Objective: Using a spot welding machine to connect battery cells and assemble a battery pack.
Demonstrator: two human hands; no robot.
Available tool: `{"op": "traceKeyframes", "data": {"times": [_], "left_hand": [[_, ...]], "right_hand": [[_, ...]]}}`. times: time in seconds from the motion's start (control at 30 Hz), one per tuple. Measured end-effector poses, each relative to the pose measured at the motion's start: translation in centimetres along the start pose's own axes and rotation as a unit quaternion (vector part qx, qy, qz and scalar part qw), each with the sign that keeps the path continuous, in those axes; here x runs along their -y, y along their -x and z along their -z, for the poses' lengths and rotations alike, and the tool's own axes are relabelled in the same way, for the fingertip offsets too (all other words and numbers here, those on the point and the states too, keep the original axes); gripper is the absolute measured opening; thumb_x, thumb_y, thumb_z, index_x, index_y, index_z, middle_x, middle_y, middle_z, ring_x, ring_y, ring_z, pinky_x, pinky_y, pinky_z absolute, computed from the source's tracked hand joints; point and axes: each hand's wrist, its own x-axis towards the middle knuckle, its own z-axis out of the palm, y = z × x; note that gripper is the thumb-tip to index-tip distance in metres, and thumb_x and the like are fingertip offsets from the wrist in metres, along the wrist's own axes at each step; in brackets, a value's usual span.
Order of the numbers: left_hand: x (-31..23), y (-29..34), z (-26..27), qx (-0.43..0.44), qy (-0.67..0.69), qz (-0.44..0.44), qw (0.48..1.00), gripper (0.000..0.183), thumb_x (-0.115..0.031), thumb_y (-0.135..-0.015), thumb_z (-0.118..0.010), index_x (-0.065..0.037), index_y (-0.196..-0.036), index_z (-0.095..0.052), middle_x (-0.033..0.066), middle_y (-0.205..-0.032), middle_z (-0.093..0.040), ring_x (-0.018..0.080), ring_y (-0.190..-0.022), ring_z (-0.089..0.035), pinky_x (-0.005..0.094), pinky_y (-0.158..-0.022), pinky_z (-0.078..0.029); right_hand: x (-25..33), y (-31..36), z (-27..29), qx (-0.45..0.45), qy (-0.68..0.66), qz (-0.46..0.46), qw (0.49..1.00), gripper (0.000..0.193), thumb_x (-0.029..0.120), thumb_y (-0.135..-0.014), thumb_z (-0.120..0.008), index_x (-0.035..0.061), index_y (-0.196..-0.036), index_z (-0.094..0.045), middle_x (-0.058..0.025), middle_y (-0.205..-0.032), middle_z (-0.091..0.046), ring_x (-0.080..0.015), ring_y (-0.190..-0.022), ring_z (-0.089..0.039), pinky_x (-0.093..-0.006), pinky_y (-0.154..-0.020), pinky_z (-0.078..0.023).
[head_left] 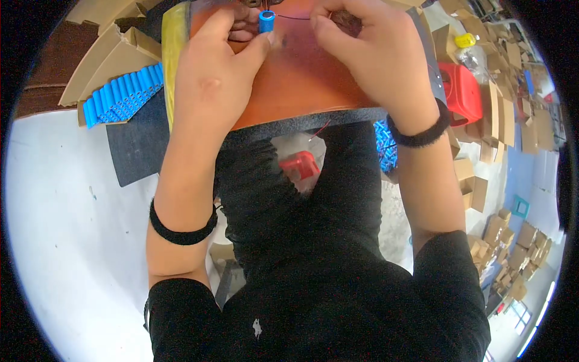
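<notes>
At the far side of the orange work surface [307, 72], my left hand [217, 66] pinches a small blue cylindrical battery cell [266, 23] between thumb and fingers, one end facing up. A thin dark wire [292, 17] runs from the top of the cell to my right hand [374, 54]. The thumb and forefinger of that hand are pressed together on the wire. Dark machine parts [265, 3] show just beyond the cell, mostly cut off by the upper edge.
Rows of blue cells [123, 93] lie in a cardboard box at the left. More blue pieces [385, 145] fill a container below the surface, by my right forearm. A red plastic stool [461, 93] stands at the right, near cardboard boxes [500, 114]. Something red [301, 166] lies beneath, between my legs.
</notes>
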Motion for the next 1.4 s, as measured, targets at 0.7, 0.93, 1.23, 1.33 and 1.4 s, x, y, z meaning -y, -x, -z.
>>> {"op": "traceKeyframes", "data": {"times": [0.7,0.93,1.23,1.33,1.4], "left_hand": [[0.2,0.7,0.9,0.023,0.031,0.012,0.999,0.028,-0.013,-0.085,-0.069,0.002,-0.106,-0.060,0.0072,-0.096,-0.066,0.0106,-0.089,-0.061,0.0239,-0.081,-0.046],[-0.8,2.3,1.8,0.071,0.036,-0.039,0.996,0.024,-0.017,-0.087,-0.067,-0.007,-0.109,-0.066,-0.0002,-0.081,-0.061,0.0092,-0.077,-0.056,0.0238,-0.073,-0.046],[-0.4,0.8,1.4,0.084,-0.063,-0.023,0.994,0.025,-0.020,-0.085,-0.067,-0.002,-0.101,-0.065,0.0124,-0.075,-0.062,0.0179,-0.064,-0.056,0.0307,-0.063,-0.045],[-0.3,0.2,1.2,0.065,-0.065,-0.037,0.995,0.027,-0.023,-0.085,-0.066,0.000,-0.100,-0.065,0.0157,-0.073,-0.060,0.0205,-0.062,-0.056,0.0315,-0.061,-0.045],[0.3,-0.1,1.0,0.056,-0.073,-0.046,0.995,0.027,-0.023,-0.084,-0.067,0.000,-0.100,-0.065,0.0157,-0.074,-0.061,0.0206,-0.062,-0.056,0.0320,-0.062,-0.045]], "right_hand": [[-0.5,2.2,2.4,0.026,-0.142,-0.246,0.959,0.011,0.007,-0.091,-0.061,-0.0021,-0.097,-0.060,-0.0015,-0.086,-0.060,-0.0075,-0.077,-0.053,-0.0222,-0.069,-0.044],[-1.4,3.7,1.8,-0.044,-0.239,-0.269,0.932,0.014,0.004,-0.089,-0.062,-0.0012,-0.102,-0.060,-0.0022,-0.088,-0.061,-0.0083,-0.081,-0.055,-0.0223,-0.072,-0.046],[-0.7,2.8,-2.1,-0.142,-0.132,-0.023,0.981,0.015,0.001,-0.086,-0.064,-0.0004,-0.101,-0.060,-0.0062,-0.091,-0.062,-0.0129,-0.084,-0.059,-0.0247,-0.074,-0.047],[-1.6,0.9,-3.5,-0.207,-0.298,0.249,0.898,0.017,-0.001,-0.083,-0.065,0.0003,-0.099,-0.060,-0.0107,-0.092,-0.062,-0.0198,-0.084,-0.062,-0.0276,-0.075,-0.048],[0.2,1.8,-2.0,-0.121,-0.082,0.047,0.988,0.016,-0.001,-0.082,-0.065,0.0002,-0.097,-0.059,-0.0125,-0.091,-0.062,-0.0246,-0.084,-0.062,-0.0295,-0.076,-0.048]]}}
